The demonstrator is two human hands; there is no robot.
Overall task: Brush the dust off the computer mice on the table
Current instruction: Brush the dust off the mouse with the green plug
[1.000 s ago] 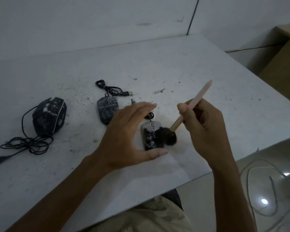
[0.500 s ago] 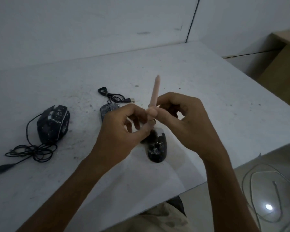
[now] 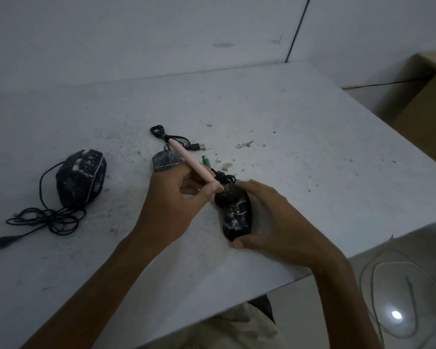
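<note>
Presently, mouse (image 3: 237,215) is gripped by right hand (image 3: 280,222); brush (image 3: 192,160) is pinched by left hand (image 3: 171,200); two mice (image 3: 81,177) apparently left undone.

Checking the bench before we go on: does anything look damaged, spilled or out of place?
Nothing looks broken. The large mouse at left is smeared with pale dust, as is the near mouse. Dark specks litter the table, and the large mouse's cable lies loosely tangled.

Single head-worn view, forward and down, close over table (image 3: 300,117).
</note>
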